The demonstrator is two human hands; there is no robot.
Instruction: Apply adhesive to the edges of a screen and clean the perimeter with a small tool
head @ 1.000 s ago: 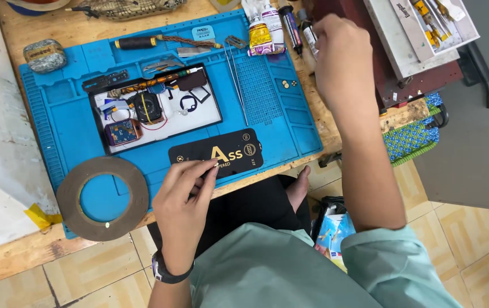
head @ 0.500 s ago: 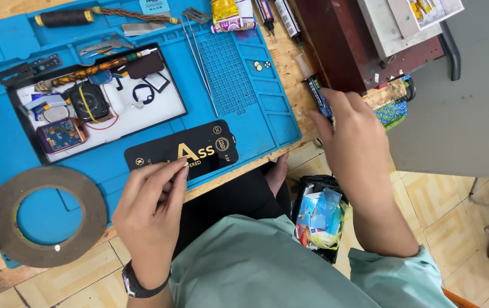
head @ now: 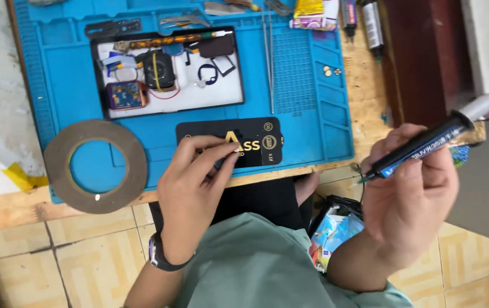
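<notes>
A brown tape roll (head: 95, 166) lies on the blue work mat (head: 313, 131), left. Just beside it, the left hand (head: 196, 191) presses its fingertips on a flat black packet (head: 230, 142) at the mat's near edge (an opened device sits behind). Off right, the right hand (head: 412, 197) grips a dark syringe tube (head: 421, 145), tilted, clear of the bench.

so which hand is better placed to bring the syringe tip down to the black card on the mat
Right, most likely. The right hand already grips the dark syringe, tip pointing toward the blue mat. The left hand rests its fingers on the black card, seemingly steadying it.
</notes>
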